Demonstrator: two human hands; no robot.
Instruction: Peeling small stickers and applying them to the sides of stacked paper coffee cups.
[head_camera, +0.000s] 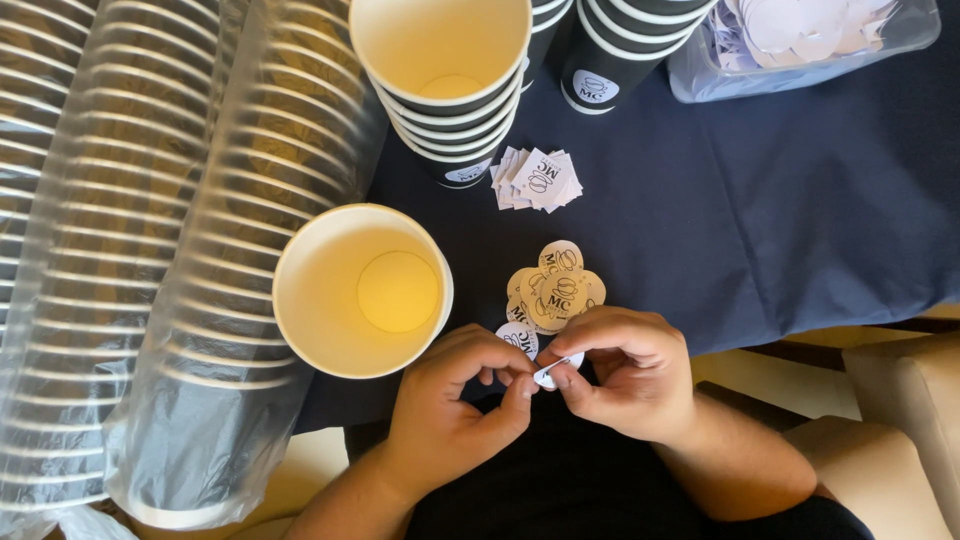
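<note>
In the head view, the person's left hand (455, 400) and right hand (625, 370) are meeting at the near edge of the surface (800, 220), which is lying under a dark blue cloth. Both hands are pinching a small white round sticker (547, 375) between thumbs and fingertips, with the remaining fingers curling in; the sticker is sitting right between the two hands, just above the person's lap. Just beyond the knuckles, a little heap of tan round stickers (555, 290) is lying on the cloth. Farther back, a fanned pile of white square stickers (537, 180) is resting near a nested stack of dark cups (445, 95). To the left of the hands, a single open paper cup (360, 290) is showing its pale yellow inside. Long sleeves of stacked cups in clear plastic wrap (150, 250) are filling the left side. At the top right, a clear tub of white paper rounds (800, 40) is sitting on the cloth.
</note>
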